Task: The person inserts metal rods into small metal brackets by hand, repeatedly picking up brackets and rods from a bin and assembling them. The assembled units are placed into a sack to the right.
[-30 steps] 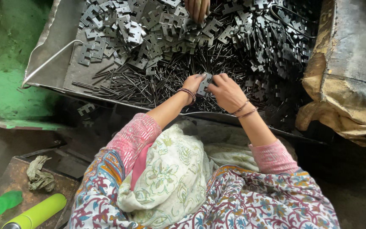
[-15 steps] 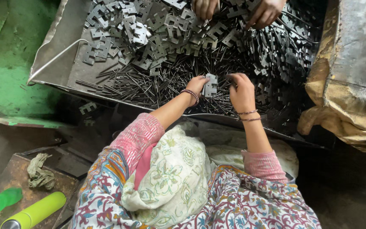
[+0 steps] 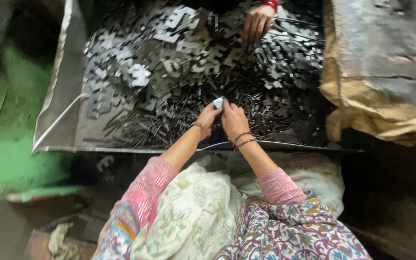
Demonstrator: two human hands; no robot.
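My left hand (image 3: 208,115) and my right hand (image 3: 233,119) meet over the near part of a big metal tray (image 3: 58,123). Between their fingertips they pinch a small stack of flat grey metal stampings (image 3: 218,102). The tray holds a heap of E-shaped stampings (image 3: 145,67) at the back and thin dark metal strips (image 3: 155,127) in front. Bangles sit on both my wrists.
Another person's hand (image 3: 257,23) with a red bangle rests in the stampings at the tray's far side. A crumpled brown sack (image 3: 376,72) lies to the right. Green-painted floor (image 3: 6,159) is on the left. A white patterned cloth (image 3: 193,212) covers my lap.
My two hands have come closer together around the small stack. The view has shifted, and only one hand of the other person shows at the far side.
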